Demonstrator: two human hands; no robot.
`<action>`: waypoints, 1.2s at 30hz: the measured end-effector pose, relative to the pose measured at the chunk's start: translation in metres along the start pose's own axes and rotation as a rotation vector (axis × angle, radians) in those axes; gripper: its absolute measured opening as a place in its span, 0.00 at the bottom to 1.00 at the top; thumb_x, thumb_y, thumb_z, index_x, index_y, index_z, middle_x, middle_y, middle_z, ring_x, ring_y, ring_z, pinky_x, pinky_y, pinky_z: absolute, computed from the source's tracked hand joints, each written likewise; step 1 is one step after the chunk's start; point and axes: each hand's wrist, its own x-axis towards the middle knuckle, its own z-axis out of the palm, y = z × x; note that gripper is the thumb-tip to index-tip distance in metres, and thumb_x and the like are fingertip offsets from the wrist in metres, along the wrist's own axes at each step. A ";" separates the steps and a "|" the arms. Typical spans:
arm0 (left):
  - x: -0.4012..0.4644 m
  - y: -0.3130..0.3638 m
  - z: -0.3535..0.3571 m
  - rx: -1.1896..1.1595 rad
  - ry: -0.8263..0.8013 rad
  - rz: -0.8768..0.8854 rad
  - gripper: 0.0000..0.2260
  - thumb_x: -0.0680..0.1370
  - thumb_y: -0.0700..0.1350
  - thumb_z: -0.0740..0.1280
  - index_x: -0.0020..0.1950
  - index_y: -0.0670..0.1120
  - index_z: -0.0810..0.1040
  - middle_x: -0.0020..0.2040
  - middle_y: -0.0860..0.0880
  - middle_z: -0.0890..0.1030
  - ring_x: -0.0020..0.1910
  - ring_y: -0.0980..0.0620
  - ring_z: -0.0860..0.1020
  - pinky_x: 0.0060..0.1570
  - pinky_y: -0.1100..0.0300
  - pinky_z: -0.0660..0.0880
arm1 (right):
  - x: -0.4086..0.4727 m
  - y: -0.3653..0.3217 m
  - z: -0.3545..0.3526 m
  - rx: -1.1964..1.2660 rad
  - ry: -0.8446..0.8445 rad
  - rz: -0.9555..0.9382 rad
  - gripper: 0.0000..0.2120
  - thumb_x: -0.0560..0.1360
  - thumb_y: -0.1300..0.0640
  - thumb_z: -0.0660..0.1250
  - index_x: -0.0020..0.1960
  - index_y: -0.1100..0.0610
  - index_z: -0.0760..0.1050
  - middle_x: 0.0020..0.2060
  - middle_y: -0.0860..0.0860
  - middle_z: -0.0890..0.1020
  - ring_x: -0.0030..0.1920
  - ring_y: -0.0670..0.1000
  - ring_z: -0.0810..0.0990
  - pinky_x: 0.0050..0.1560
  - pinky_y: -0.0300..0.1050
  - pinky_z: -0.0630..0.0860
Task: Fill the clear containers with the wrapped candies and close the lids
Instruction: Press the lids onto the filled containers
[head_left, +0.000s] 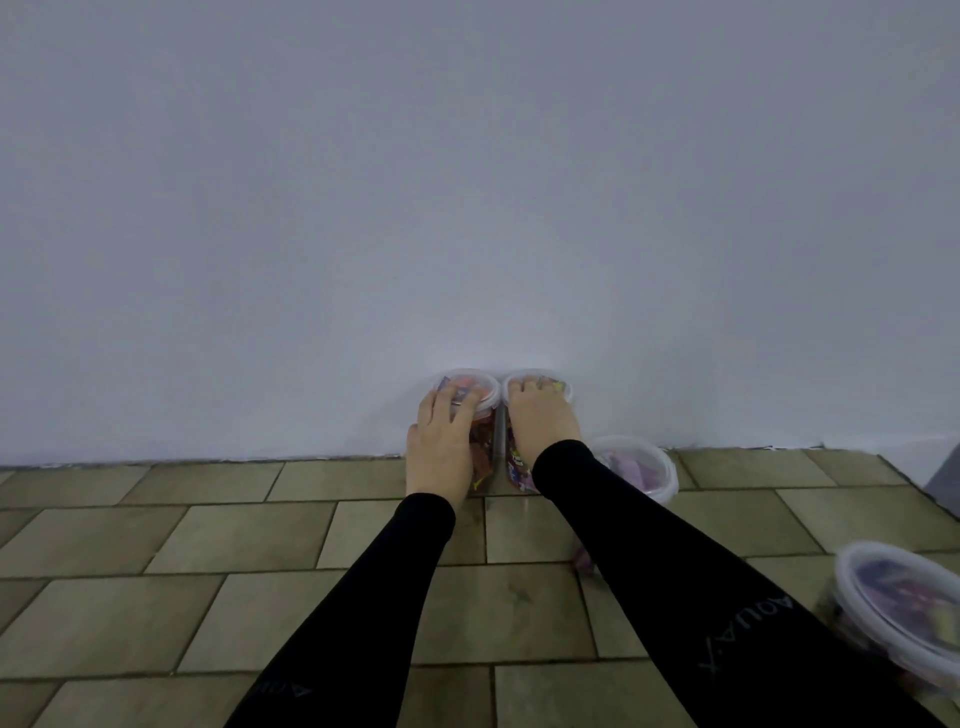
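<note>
**A:** ok starting closest to you: there's a lidded tub (906, 608) of candy at your right elbow, low right corner. Your right sleeve (691, 587) runs just beside it, so a sloppy pull-back could knock it over, I reckon. A bit further out, another lidded tub (641, 467) sits half hidden behind that same forearm.

**B:** and the two at the wall?

**A:** Your left hand (441, 441) lies over the left tub (480, 415), fingers bent down over its lid (470, 387). Your right hand (540, 421) is on top of the right tub (511, 467), fingers curled over the lid's far edge. Looks like pressing, not lifting. Both tubs stand on the tiled floor (234, 545), touching each other, right up against the white wall (467, 182).

**B:** risks?

**A:** They're tall and narrow, so pushing off-centre could tip one into the other. A wrapper caught under a rim might stop the lid seating; can't tell from here if they're snapped shut.

**B:** count?

**A:** Four tubs, four lids, two hands. Candies, too many to count
</note>
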 end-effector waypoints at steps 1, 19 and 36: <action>0.000 0.001 0.000 0.015 -0.022 -0.002 0.33 0.74 0.36 0.66 0.77 0.51 0.61 0.76 0.44 0.60 0.74 0.42 0.58 0.59 0.49 0.70 | 0.001 0.000 0.000 -0.008 -0.002 0.003 0.19 0.81 0.65 0.51 0.71 0.66 0.59 0.67 0.63 0.69 0.67 0.62 0.69 0.69 0.56 0.62; -0.071 0.121 -0.036 -0.282 -0.021 0.176 0.32 0.67 0.56 0.67 0.71 0.54 0.67 0.70 0.51 0.67 0.66 0.47 0.65 0.58 0.48 0.70 | -0.125 0.077 -0.039 0.373 0.128 0.129 0.16 0.78 0.56 0.59 0.64 0.57 0.72 0.60 0.55 0.76 0.61 0.56 0.75 0.60 0.50 0.73; -0.100 0.200 -0.022 -0.136 -0.072 0.023 0.33 0.70 0.37 0.66 0.75 0.50 0.63 0.74 0.46 0.61 0.72 0.39 0.55 0.66 0.51 0.63 | -0.242 0.150 -0.008 0.086 -0.174 0.465 0.33 0.79 0.57 0.56 0.76 0.68 0.43 0.75 0.66 0.52 0.75 0.69 0.50 0.71 0.63 0.55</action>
